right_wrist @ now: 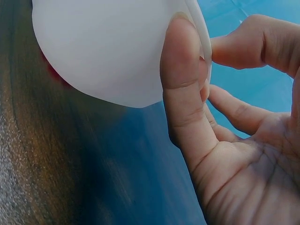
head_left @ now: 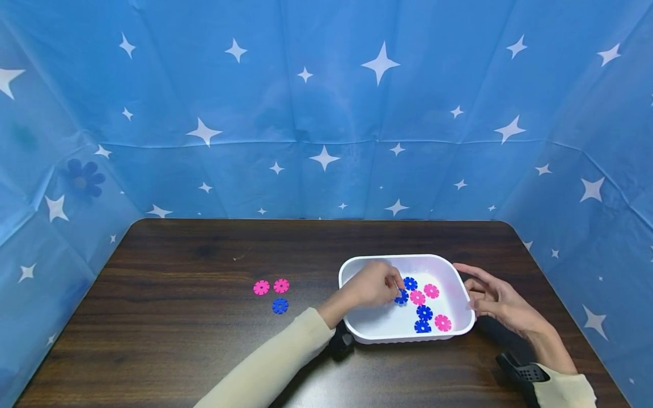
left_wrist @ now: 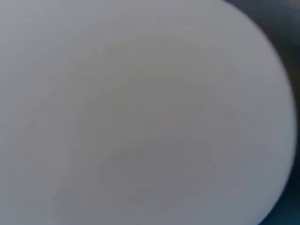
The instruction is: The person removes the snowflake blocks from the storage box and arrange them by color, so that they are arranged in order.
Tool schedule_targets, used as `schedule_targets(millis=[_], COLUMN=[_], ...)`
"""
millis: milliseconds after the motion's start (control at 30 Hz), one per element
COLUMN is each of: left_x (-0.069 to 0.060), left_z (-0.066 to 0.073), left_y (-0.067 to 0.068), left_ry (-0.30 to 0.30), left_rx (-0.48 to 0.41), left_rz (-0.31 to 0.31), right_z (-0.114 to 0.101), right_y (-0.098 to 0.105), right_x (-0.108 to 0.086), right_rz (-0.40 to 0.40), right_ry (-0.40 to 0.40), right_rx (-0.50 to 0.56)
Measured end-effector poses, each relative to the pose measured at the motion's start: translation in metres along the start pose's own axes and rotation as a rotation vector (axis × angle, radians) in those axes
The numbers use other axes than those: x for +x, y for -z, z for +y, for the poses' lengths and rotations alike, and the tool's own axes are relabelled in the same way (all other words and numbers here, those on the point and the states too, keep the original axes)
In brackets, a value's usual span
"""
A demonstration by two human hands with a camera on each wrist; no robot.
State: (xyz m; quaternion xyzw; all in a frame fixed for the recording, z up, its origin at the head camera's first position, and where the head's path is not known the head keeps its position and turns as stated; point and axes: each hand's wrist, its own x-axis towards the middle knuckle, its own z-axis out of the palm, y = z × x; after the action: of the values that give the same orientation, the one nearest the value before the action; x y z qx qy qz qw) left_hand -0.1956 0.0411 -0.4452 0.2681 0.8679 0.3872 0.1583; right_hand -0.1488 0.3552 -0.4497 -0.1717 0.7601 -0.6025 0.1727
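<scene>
A white plastic tray [head_left: 367,330] stands on the table, holding several pink and blue notched snowflake discs. My left hand [head_left: 372,285] reaches over its left side, fingertips pinching a blue snowflake disc [head_left: 401,297]. Beside that lie another blue disc [head_left: 410,284] and a pink disc [head_left: 431,291]. At the right end, my right hand [head_left: 505,303] grips the tray's rim; in the right wrist view the thumb [right_wrist: 180,79] presses the white wall [right_wrist: 112,51] with fingers across the rim. The left wrist view is filled by a blurred white surface [left_wrist: 150,112], with no hand visible.
Left of the tray, two pink discs [head_left: 261,288] and a blue disc [head_left: 280,306] lie on the dark wooden table [head_left: 178,340]. A blue star-patterned curtain [head_left: 326,113] surrounds the back and sides. Black straps [head_left: 528,372] sit at the wrists.
</scene>
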Motion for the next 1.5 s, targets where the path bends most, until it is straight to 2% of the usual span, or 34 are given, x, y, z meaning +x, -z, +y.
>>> schedule_targets(millis=[333,433,633,900,1100,1300,1500], left_x=[-0.014,-0.019,-0.033,-0.054,-0.071,-0.089,-0.106], left_z=[0.011,0.009,0.003,-0.005,-0.017,-0.035,-0.053], left_y=[0.027,0.030,0.035,0.046,0.055,0.060,0.064], left_ry=[0.027,0.026,-0.015,-0.016,-0.023,0.031,0.051], left_rx=[-0.179,-0.220,-0.281,-0.359,-0.388,-0.431,-0.462], left_rz=[0.040,0.053,0.101,0.194,0.223,0.260,0.295], right_z=[0.000,0.000,0.000,0.002,0.001,0.002,0.002], right_y=[-0.001,-0.001,-0.002,-0.002,-0.001,-0.002,0.001], right_x=[0.000,0.000,0.000,0.000,-0.001,0.000,-0.001], right_rz=[0.015,0.019,0.026,0.031,0.033,0.014,0.008], right_ry=[-0.010,-0.010,-0.016,-0.019,-0.017,-0.013,0.003], right_rx=[-0.023,-0.026,-0.029,-0.041,-0.046,-0.027,-0.023])
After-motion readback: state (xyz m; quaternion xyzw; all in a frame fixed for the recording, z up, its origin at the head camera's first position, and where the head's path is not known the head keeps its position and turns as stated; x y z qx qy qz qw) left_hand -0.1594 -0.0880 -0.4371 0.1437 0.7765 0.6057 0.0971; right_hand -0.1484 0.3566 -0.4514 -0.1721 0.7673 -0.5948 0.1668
